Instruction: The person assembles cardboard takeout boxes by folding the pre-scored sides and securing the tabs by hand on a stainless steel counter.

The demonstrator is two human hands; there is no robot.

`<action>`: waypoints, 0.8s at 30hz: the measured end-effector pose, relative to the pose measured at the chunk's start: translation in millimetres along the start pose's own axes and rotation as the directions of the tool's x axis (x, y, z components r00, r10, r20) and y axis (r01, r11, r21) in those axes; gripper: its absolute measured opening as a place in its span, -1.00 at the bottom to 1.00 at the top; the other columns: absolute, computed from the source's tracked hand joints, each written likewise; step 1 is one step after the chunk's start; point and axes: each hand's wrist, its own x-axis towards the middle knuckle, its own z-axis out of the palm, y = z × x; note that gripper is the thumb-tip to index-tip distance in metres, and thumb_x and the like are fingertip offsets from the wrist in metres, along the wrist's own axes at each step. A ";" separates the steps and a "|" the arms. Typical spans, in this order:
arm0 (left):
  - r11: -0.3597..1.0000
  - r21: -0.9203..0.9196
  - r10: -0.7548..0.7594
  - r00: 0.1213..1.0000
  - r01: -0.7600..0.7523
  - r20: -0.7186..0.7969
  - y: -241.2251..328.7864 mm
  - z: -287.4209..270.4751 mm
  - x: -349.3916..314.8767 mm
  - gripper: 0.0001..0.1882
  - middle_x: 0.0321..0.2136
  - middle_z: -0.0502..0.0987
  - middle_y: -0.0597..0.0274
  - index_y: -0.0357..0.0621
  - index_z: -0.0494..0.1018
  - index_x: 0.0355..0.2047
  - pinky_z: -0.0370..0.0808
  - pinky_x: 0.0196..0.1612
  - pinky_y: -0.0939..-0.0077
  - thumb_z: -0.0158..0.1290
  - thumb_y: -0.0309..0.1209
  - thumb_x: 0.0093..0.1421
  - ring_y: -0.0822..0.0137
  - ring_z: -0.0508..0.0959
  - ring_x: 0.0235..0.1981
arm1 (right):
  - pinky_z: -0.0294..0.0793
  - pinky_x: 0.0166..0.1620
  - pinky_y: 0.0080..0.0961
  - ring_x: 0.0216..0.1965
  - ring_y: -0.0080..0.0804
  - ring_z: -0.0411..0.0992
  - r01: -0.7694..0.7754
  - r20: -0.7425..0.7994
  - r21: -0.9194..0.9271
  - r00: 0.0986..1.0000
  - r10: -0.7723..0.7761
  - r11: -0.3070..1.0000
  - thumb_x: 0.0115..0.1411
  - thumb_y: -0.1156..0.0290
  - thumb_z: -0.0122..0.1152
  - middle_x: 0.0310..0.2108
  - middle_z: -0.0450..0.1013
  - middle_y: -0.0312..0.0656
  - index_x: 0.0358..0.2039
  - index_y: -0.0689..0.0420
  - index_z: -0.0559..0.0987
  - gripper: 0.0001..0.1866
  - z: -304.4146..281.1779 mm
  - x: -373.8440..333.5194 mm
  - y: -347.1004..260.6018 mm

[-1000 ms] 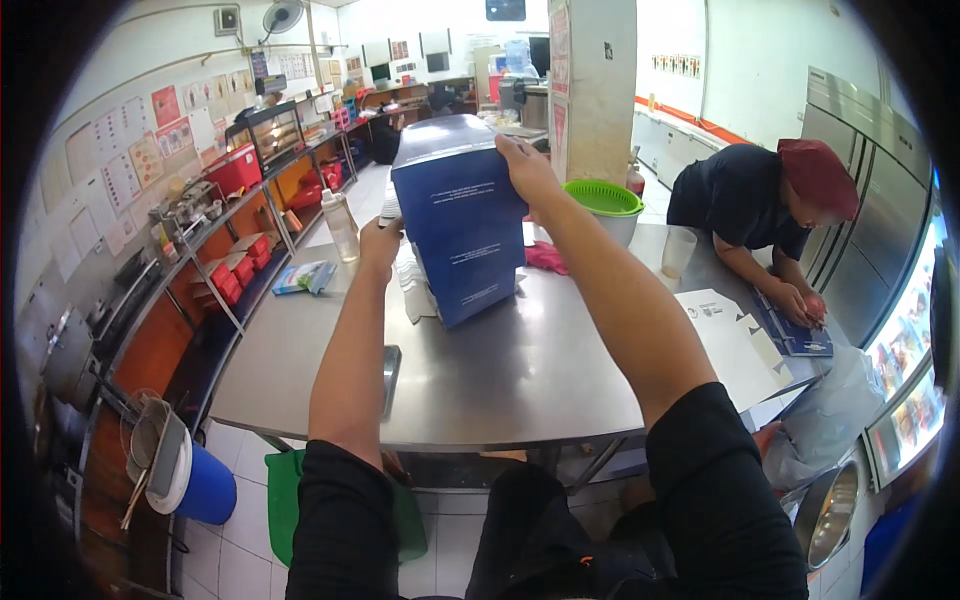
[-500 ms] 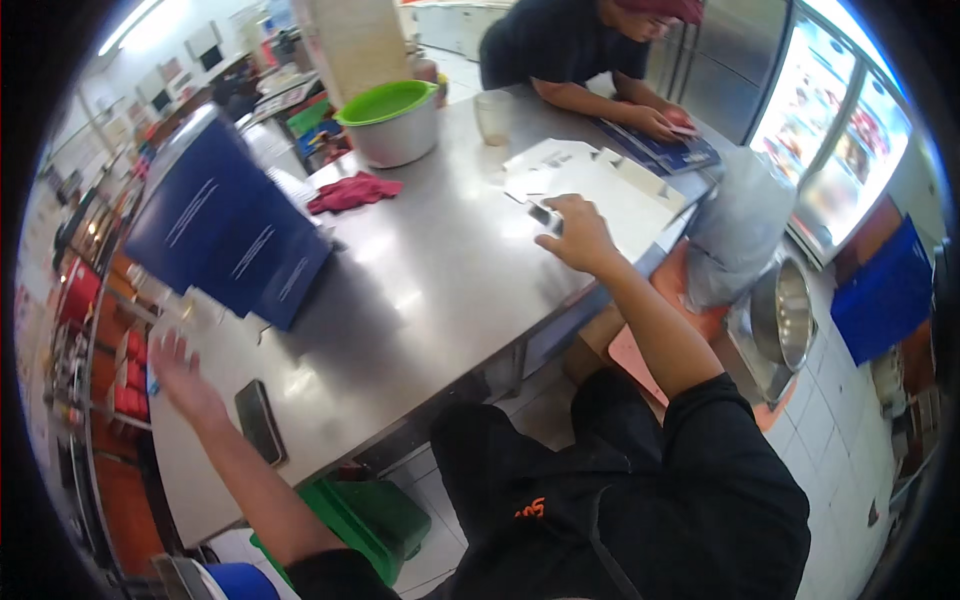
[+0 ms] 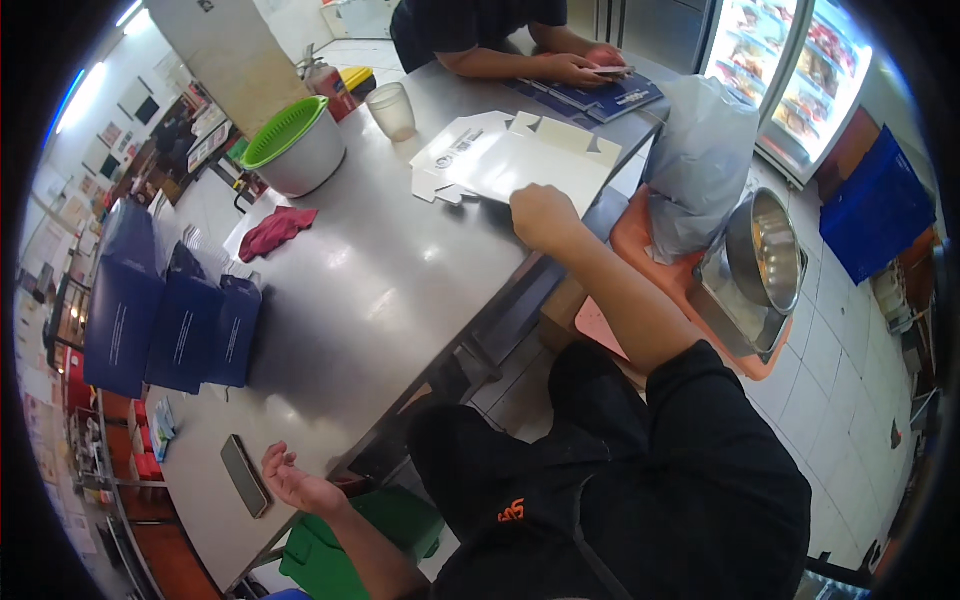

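My right hand [image 3: 545, 215] is closed at the near edge of a flat, unfolded cardboard box [image 3: 525, 160], white side up with cut flaps. Its fingertips are partly hidden, but they appear to pinch that edge. My left hand [image 3: 298, 485] hovers by the table's front edge, palm up, fingers loosely bent and apart, with nothing in it. Beside it a dark phone [image 3: 245, 477] lies on the table. Farther left, several folded dark blue boxes [image 3: 187, 325] stand in a row.
On the steel table [image 3: 345, 300] are a maroon cloth [image 3: 277, 232], a white pot with a green basket [image 3: 295, 150] and a plastic cup [image 3: 391, 112]. A co-worker [image 3: 480, 40] leans over blue flat cardboard [image 3: 600, 100]. At right sit a plastic bag [image 3: 700, 160] and a steel bowl [image 3: 765, 250].
My right hand has closed at the flat cardboard's near edge. My left hand has drawn back from the blue boxes toward the table's front edge. The view has shifted.
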 end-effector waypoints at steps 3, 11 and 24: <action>1.000 0.015 0.008 0.993 -0.010 0.120 6.4 12.7 -9.7 -0.73 -0.06 0.48 0.07 -0.22 0.42 -0.18 0.30 0.07 0.34 -0.08 -0.23 0.42 0.23 0.42 0.00 | 0.59 -0.07 -0.15 -0.17 0.05 0.60 -0.027 0.086 0.117 0.996 0.017 0.993 0.16 0.38 0.14 -0.23 0.61 0.09 -0.31 0.19 0.70 -0.78 -13.9 -2.0 6.7; 0.877 0.274 0.215 0.833 -0.394 0.510 58.7 112.6 -24.3 -0.66 -0.01 0.47 -0.03 -0.21 0.44 -0.09 0.31 0.17 0.11 0.20 -0.34 0.17 0.02 0.43 0.04 | 0.55 -0.10 -0.15 -0.16 -0.06 0.53 0.417 0.048 0.294 0.892 -0.449 0.860 0.12 0.38 0.14 -0.31 0.54 -0.05 -0.42 0.10 0.66 -0.85 -2.5 -104.7 -45.1; 0.656 0.436 0.138 0.667 -0.615 0.732 32.0 174.6 -13.6 -0.67 -0.11 0.61 0.18 -0.10 0.58 -0.15 0.24 0.22 0.08 0.04 -0.55 0.05 0.12 0.54 0.00 | 0.40 0.16 -0.17 0.03 -0.03 0.47 0.225 -0.591 0.536 0.788 0.171 0.814 0.16 0.28 0.32 -0.05 0.55 -0.04 -0.14 0.12 0.67 -0.72 33.8 27.1 133.1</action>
